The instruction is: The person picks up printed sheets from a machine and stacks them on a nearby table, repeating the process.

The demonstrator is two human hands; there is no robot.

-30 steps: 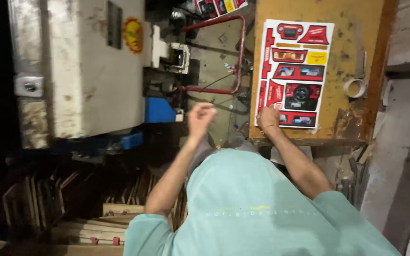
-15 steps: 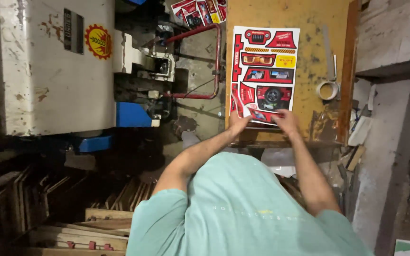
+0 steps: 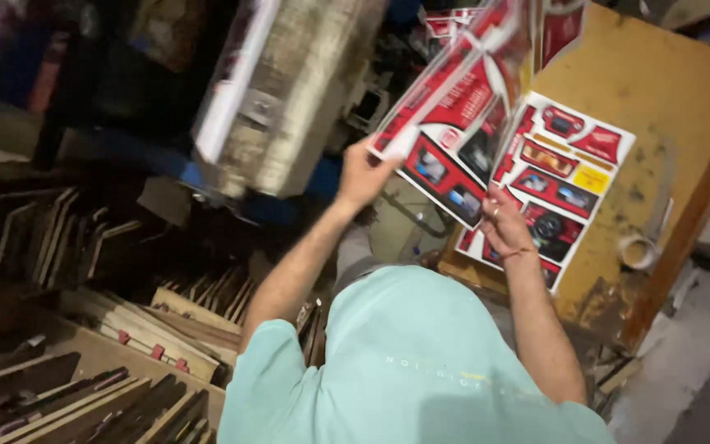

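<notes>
A printed sheet (image 3: 454, 123), red and white with dark picture panels, is held raised and tilted above the near-left corner of a worn yellow table (image 3: 659, 123), partly over the machine beside it. Its lower left edge is pinched by the left hand (image 3: 363, 174), whose fingers are curled closed around that edge. Its lower right part is gripped by the right hand (image 3: 503, 230), the fingers being folded onto the sheet with the thumb hidden behind; a ring is seen on one finger and a thin band at the wrist. A second printed sheet (image 3: 569, 177) of the same kind is left lying flat on the table, just under and to the right of the raised one, its near corner being covered by the right hand. A roll of tape (image 3: 638, 251) is seen on the table near its front edge, well apart from both hands. A grey, scuffed machine housing (image 3: 289, 99) is seen to the left of the table, blurred by motion. Wooden boards (image 3: 117, 345) are stacked on edge and flat at the lower left. A pale green T-shirt (image 3: 421, 370) is worn by the person.
</notes>
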